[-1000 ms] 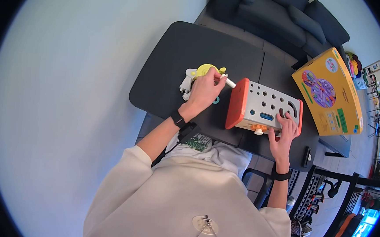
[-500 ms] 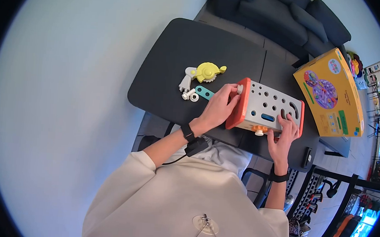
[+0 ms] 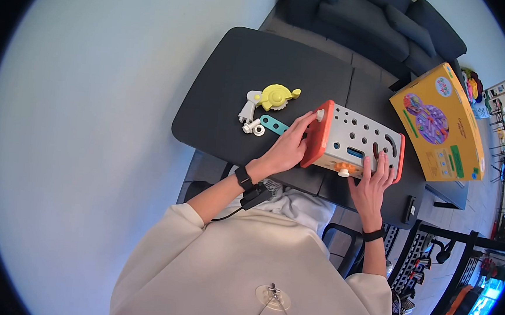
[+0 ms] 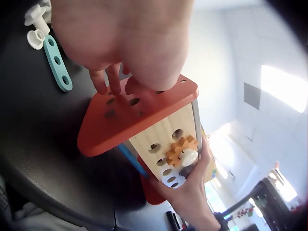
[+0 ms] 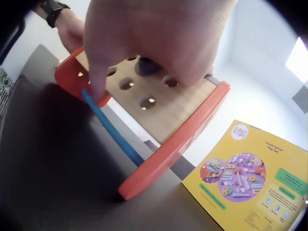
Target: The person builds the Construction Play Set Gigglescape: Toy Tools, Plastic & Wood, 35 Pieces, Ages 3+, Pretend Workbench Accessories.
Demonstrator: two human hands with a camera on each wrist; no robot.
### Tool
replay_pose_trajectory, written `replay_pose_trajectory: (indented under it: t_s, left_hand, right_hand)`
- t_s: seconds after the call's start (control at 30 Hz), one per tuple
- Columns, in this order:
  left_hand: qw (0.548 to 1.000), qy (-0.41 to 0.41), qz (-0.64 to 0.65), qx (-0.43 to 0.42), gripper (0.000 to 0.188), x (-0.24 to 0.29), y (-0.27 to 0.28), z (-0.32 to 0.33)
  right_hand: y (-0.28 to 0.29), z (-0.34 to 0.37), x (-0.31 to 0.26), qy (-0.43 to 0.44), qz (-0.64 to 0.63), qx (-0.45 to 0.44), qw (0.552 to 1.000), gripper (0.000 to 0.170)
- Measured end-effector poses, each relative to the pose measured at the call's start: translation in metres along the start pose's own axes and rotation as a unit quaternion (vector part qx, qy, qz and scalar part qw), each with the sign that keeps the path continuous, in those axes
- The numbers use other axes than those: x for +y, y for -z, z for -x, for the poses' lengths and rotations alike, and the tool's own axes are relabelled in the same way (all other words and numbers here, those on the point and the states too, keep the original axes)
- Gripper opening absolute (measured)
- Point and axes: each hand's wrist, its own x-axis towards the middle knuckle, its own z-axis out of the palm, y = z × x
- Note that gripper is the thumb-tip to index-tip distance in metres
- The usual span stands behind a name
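A toy workbench (image 3: 363,130) with red end panels (image 5: 178,144), a grey top full of holes and wooden sides stands on the dark table. My left hand (image 3: 285,149) lies against the near-left red panel with its fingers extended, fingertips right at a white bolt (image 3: 320,115) whose head sticks out of that panel. Across the workbench's front edge my right hand (image 3: 372,186) grips it, fingers on the grey top and thumb on the wooden side. Beside that thumb, an orange gear (image 4: 180,150) sits on the wooden side with a white bolt head (image 4: 188,157) at its middle.
Left of the workbench lie a teal strip (image 3: 273,124) with holes, a white bolt (image 4: 36,18), a white nut (image 4: 35,39), and a yellow and grey toy circular saw (image 3: 276,96). A yellow Construction Play Set box (image 3: 439,126) stands to the right. A sofa (image 3: 361,27) is behind.
My left hand carried the white bolt from beside the saw to the red panel, where its head now shows; the fingers have since straightened. My right hand has shifted slightly left along the workbench.
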Motion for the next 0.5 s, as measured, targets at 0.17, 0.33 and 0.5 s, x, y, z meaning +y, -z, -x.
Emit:
replay_pose_trajectory:
  t_s: [0.17,0.33,0.5]
  left_hand:
    - [1.000,-0.014,-0.012,-0.003,0.082,0.000,-0.002,-0.004]
    - [0.998,-0.026,-0.056,-0.001,0.084,-0.001,0.010,-0.020]
    - [0.997,0.059,0.042,-0.036,0.081,-0.005,0.025,-0.032]
  right_hand:
    - [-0.018,-0.003,0.003,-0.009,0.038,0.044,0.998,0.100]
    - [0.010,-0.030,0.015,0.032,-0.005,0.009,0.999,0.103]
    - [0.060,-0.075,0.025,0.046,-0.115,-0.044,0.991,0.099]
